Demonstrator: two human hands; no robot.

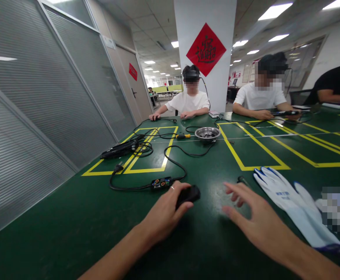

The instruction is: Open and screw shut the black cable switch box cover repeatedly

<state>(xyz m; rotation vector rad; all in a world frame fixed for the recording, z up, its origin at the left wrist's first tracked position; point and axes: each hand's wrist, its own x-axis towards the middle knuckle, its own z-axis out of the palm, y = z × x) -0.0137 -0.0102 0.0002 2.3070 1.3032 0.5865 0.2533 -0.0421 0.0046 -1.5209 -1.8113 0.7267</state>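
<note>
My left hand (170, 206) is closed around a black oblong plastic piece (189, 195), gripped between thumb and fingers just above the green table. Just beyond it lies a bare circuit board (161, 182) with copper-coloured coils, wired into a black cable (134, 189) that ends in a plug (118, 168). My right hand (250, 206) is slightly blurred, fingers apart and nothing in them, to the right of the black piece. Behind its fingers rests a dark cylindrical handle (242, 179), partly hidden. White work gloves (286, 198) with blue trim lie to the right.
A steel bowl (207, 133) with dark small parts stands mid-table, beside a yellow-and-black screwdriver (183, 136). Coiled black cables (125, 147) lie at the left over yellow tape. Across the table (79, 217) sit two people in white shirts; another person in black is at far right.
</note>
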